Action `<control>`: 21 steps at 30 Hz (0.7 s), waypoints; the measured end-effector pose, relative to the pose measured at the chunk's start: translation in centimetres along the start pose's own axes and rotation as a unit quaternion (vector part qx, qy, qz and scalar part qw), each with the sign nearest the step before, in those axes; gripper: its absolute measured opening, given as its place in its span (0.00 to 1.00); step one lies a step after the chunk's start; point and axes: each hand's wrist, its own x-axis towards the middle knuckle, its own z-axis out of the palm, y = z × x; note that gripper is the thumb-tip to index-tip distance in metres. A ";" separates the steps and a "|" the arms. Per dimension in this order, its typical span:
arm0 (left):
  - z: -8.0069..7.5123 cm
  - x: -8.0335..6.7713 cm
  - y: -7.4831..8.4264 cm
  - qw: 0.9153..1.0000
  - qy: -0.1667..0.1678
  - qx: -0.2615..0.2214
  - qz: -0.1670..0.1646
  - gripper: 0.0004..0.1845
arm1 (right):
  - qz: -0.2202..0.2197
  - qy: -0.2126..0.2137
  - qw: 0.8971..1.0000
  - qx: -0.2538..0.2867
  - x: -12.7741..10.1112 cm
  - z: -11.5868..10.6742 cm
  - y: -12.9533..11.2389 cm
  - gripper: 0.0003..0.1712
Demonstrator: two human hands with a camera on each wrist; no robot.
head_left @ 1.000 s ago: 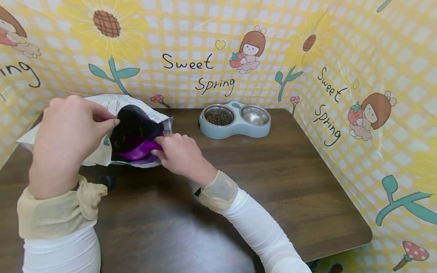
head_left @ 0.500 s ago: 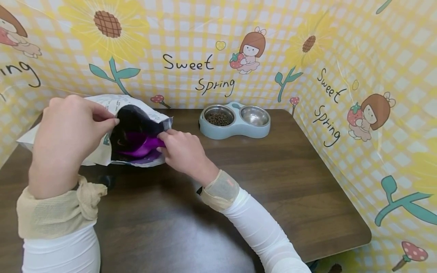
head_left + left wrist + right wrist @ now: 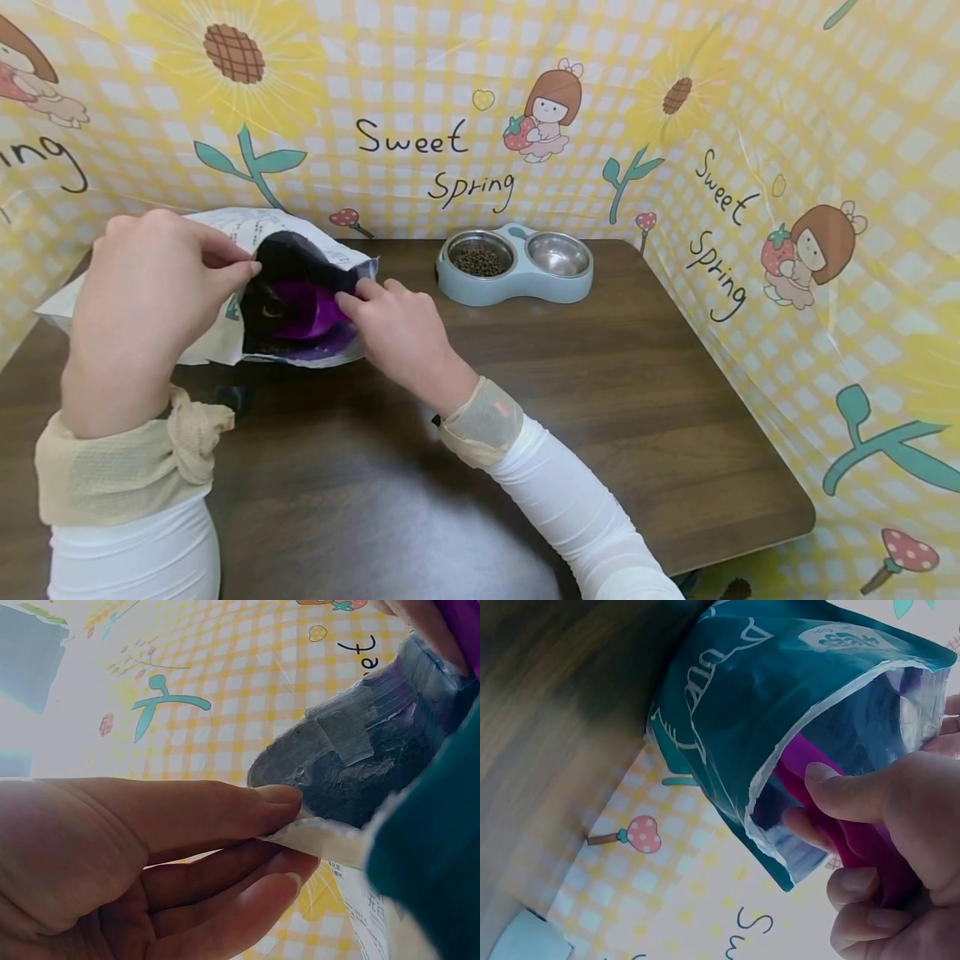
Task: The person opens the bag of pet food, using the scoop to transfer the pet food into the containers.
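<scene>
- Since a second ago, the right hand [image 3: 397, 329] has pushed the purple scoop [image 3: 303, 308] deeper into the bag [image 3: 225, 333], tipping it more upright.
- Right hand's fingers curl around the scoop's handle at the bag mouth.
- Left hand [image 3: 150, 300] pinches the bag's upper edge, holding it agape.
- Bag lies on its side at the far left of the bench [image 3: 637, 400].
- Far centre, well right of the bag: a blue double pet bowl [image 3: 515, 265], kibble in its left cup.
</scene>
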 end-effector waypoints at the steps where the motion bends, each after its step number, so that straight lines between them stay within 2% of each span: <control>1: 0.0 0.0 0.0 1.000 0.000 0.000 0.000 0.10 | -0.003 0.008 1.000 -0.006 0.0 0.0 0.0 0.18; 6: 0.0 0.0 0.1 1.000 0.000 0.000 0.000 0.09 | -0.021 0.046 0.998 -0.032 0.0 0.1 0.2 0.20; 15: 0.0 0.0 0.2 1.000 0.002 -0.003 0.000 0.09 | -0.025 0.074 0.995 -0.056 -0.3 -0.2 0.3 0.19; 18: 0.0 0.0 0.2 1.000 0.001 -0.004 0.001 0.09 | -0.020 0.067 0.997 -0.046 -0.2 -0.3 0.4 0.20; 21: 0.1 0.0 0.1 1.000 0.001 -0.003 0.004 0.09 | -0.007 0.040 0.999 -0.024 -0.1 -0.2 0.4 0.19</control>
